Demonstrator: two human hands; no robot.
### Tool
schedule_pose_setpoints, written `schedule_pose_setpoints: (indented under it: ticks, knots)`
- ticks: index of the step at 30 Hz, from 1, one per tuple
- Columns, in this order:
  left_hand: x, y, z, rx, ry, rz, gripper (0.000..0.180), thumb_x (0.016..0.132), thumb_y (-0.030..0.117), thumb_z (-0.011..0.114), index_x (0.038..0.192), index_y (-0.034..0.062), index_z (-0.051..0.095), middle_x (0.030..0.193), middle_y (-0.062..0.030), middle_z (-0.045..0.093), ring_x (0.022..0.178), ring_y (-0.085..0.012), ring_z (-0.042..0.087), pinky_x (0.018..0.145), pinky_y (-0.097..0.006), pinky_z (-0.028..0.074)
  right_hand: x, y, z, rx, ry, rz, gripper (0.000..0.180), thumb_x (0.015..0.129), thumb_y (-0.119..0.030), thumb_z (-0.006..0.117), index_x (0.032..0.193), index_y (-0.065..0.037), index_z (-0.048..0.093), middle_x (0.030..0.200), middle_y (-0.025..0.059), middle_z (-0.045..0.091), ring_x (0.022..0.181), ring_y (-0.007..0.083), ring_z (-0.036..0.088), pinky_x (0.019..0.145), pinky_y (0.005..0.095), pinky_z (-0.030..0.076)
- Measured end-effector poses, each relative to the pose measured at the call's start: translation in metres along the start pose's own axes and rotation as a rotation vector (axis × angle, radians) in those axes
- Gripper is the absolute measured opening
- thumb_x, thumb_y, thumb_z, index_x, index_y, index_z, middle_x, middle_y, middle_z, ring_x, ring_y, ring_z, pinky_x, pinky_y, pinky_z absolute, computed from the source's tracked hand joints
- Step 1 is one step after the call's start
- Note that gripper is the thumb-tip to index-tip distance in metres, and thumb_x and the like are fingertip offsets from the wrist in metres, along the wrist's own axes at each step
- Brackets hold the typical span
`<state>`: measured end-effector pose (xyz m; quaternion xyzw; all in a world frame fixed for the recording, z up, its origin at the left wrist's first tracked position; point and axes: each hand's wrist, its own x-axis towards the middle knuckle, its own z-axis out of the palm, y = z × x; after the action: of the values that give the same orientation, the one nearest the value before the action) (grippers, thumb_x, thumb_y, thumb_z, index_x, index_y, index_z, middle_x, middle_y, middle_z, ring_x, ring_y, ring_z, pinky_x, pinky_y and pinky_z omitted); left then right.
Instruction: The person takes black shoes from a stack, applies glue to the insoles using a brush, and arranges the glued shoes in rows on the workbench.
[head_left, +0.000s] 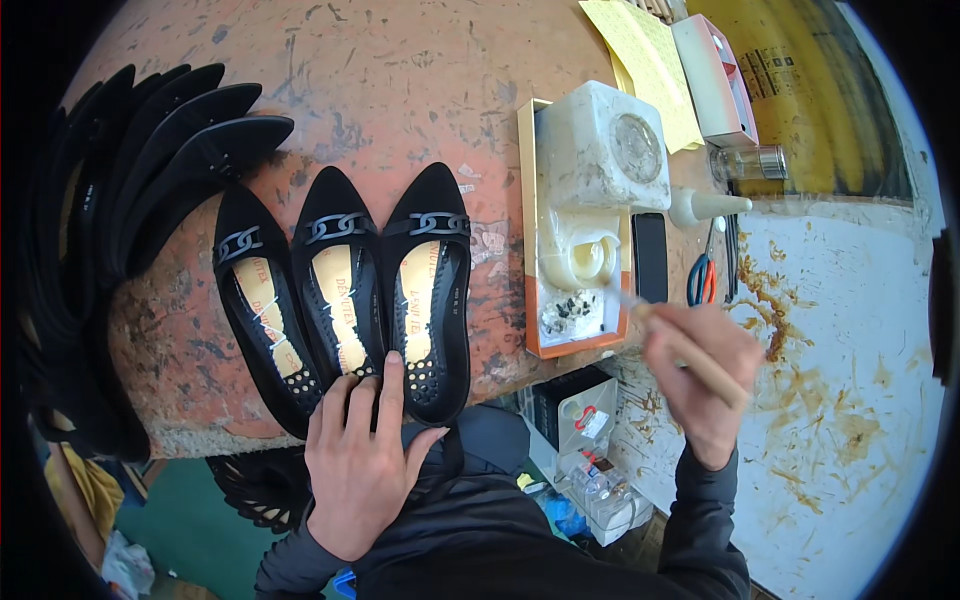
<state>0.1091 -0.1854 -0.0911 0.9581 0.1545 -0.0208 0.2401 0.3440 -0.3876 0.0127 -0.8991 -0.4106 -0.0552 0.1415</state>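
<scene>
Three black flat shoes side by side on the table. Left hand released, flat on their heels. Right hand grasping one brush.

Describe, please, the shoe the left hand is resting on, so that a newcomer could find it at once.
On the worn orange table, three black flat shoes lie side by side, toes pointing away. The left hand rests its fingers on the heel of the middle shoe. It sits between the left shoe and the right shoe.
</scene>
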Motion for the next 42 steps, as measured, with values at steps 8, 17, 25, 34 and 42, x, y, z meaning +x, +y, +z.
schedule_pose_setpoints:
  ticks: [8,17,25,34,42]
  knots:
    - [-0.003,-0.003,0.001,-0.003,-0.009,-0.030,0.089,0.091,0.046,0.087,0.159,-0.0009,0.056,0.126,-0.0176,0.067,0.124,-0.0400,0.063,0.099,-0.049,0.056,-0.009,0.003,-0.002,0.240,-0.108,0.185,0.009,0.086,-0.005,0.085,0.092,0.001,0.082,0.085,0.0108,0.079,0.066,0.0212,0.070,0.062,0.0352,0.055]
    - [0.008,-0.002,-0.009,-0.025,-0.044,0.028,0.087,0.086,0.044,0.092,0.156,0.0017,0.061,0.127,-0.0163,0.065,0.124,-0.0393,0.063,0.100,-0.048,0.057,-0.026,0.015,-0.039,0.651,0.348,0.188,0.034,0.103,-0.026,0.070,0.108,0.008,0.069,0.072,0.0174,0.067,0.051,0.0168,0.056,0.050,0.0279,0.044]
    - [0.007,-0.008,0.001,-0.087,0.067,-0.021,0.088,0.075,0.041,0.100,0.145,-0.0010,0.066,0.121,-0.0160,0.067,0.113,-0.0370,0.069,0.091,-0.045,0.061,0.020,-0.051,0.062,0.653,-0.261,-0.197,0.022,0.083,0.003,0.088,0.102,0.010,0.080,0.091,0.0181,0.081,0.071,0.0292,0.078,0.063,0.0351,0.061]
    - [0.009,-0.009,-0.003,-0.103,0.031,-0.011,0.087,0.077,0.039,0.098,0.147,-0.0009,0.066,0.120,-0.0153,0.068,0.114,-0.0373,0.069,0.090,-0.046,0.061,0.020,-0.044,0.080,0.792,-0.541,-0.248,0.021,0.084,0.003,0.085,0.103,0.005,0.077,0.085,0.0112,0.072,0.072,0.0295,0.070,0.066,0.0398,0.056]
    - [0.010,-0.009,-0.004,-0.081,0.020,-0.016,0.080,0.083,0.041,0.092,0.147,0.0008,0.068,0.117,-0.0149,0.067,0.113,-0.0380,0.069,0.087,-0.043,0.063,0.038,-0.040,0.084,0.624,-0.485,-0.368,0.024,0.077,-0.001,0.086,0.100,0.000,0.078,0.091,0.0080,0.063,0.083,0.0271,0.067,0.067,0.0394,0.056]
